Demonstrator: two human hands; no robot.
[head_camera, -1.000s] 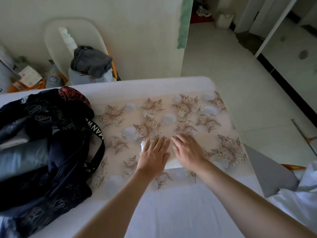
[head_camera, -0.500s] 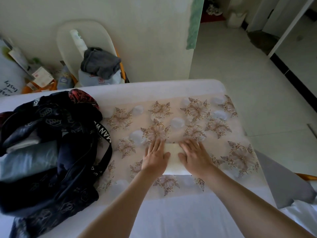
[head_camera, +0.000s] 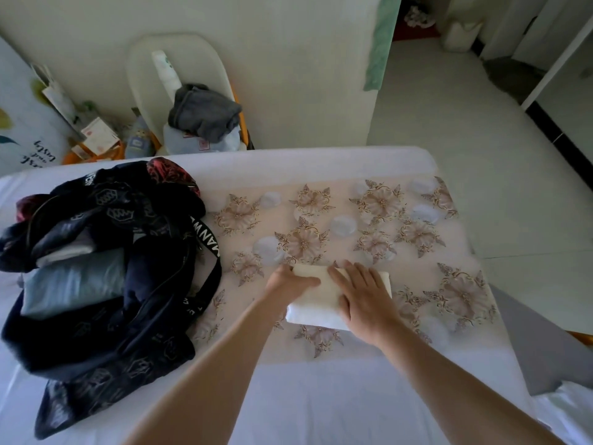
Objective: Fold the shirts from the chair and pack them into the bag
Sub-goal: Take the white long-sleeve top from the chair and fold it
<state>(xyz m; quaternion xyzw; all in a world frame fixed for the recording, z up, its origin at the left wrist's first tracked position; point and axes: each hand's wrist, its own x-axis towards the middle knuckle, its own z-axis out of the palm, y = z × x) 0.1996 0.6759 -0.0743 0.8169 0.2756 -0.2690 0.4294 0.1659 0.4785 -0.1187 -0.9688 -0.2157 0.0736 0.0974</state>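
Folded white shirt point(head_camera: 316, 308) lies as a compact rectangle on the floral runner point(head_camera: 378, 203) across the bed point(head_camera: 321, 396), just right of the dark patterned bag point(head_camera: 150, 284). Left grip point(head_camera: 287, 282) is curled round the shirt's left end, thumb on top, fingers tucked at the far corner, likely to get under it for a lift. Right grip point(head_camera: 365, 297) lies flat on top with fingers straight, holding nothing and pressing so the fold doesn't spring apart. Folding looks done; the carry to the bag is probably next. Bag sits slumped, mouth up, close enough for a short move. A folded blue-grey garment point(head_camera: 73, 284) is already inside, with something pale above it. White chair point(head_camera: 179, 59) beyond the bed holds a dark grey garment point(head_camera: 205, 112) on a light blue one point(head_camera: 192, 141), so more shirts remain.
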